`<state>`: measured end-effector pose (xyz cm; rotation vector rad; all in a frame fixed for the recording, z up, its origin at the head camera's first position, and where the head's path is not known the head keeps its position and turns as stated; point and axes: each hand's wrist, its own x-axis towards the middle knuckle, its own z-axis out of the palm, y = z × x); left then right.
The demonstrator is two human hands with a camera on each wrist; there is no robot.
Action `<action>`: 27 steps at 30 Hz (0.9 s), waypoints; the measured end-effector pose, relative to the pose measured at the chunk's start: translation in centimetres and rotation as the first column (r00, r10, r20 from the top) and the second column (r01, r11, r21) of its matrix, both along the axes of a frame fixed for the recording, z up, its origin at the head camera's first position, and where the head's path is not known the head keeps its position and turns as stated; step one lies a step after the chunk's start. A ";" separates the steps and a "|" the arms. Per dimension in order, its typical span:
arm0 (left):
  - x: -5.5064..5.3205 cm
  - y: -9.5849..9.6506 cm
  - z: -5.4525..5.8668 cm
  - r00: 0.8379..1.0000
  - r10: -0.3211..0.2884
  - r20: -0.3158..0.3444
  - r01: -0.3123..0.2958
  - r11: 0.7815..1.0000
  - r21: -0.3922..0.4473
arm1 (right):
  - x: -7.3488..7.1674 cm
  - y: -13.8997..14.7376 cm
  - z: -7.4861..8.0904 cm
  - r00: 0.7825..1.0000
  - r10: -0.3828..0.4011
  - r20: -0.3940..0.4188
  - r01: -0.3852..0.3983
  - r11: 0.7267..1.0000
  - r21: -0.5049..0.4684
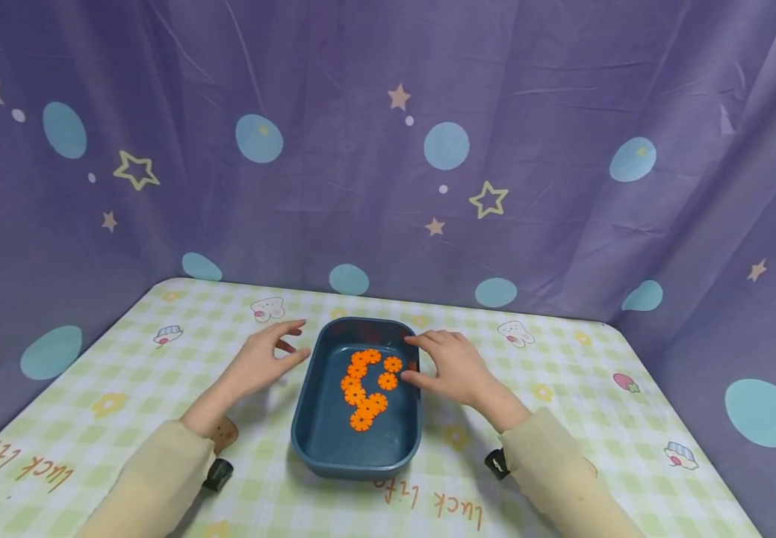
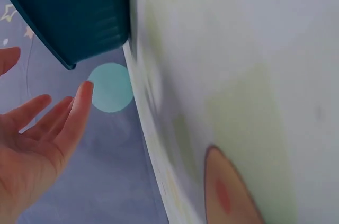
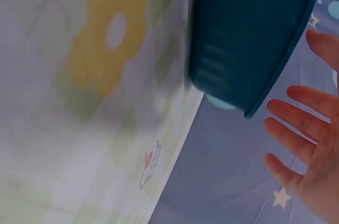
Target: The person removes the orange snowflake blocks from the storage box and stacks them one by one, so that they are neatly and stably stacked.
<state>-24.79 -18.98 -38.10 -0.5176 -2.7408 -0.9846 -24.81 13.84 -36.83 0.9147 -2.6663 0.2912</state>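
A dark teal rectangular tub (image 1: pixel 334 448) stands on the table between my two hands. On its floor lie several orange flower-shaped discs (image 1: pixel 355 394), some overlapping in a curved line and two apart toward the right. My left hand (image 1: pixel 261 360) hovers just off the tub's left side, fingers loosely bent with nothing in them. Over the right rim my right hand (image 1: pixel 458 368) reaches with thumb and fingers spread, its fingertips overlapping the rim in the head view. In the right wrist view the fingers (image 3: pixel 296 121) are apart and hold nothing.
A green-and-white checked cloth (image 1: pixel 535 463) with cartoon prints covers the table. Purple curtains (image 1: pixel 361 187) with stars and blue dots hang behind and along the sides. Black straps (image 1: pixel 218 474) show under the cream sleeves (image 1: pixel 159 478).
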 end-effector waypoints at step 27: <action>1.5 1.6 0.0 0.948 -0.137 0.289 0.118 0.989 0.084 | 0.6 -5.2 -0.2 0.962 0.214 0.168 -0.247 0.946 0.211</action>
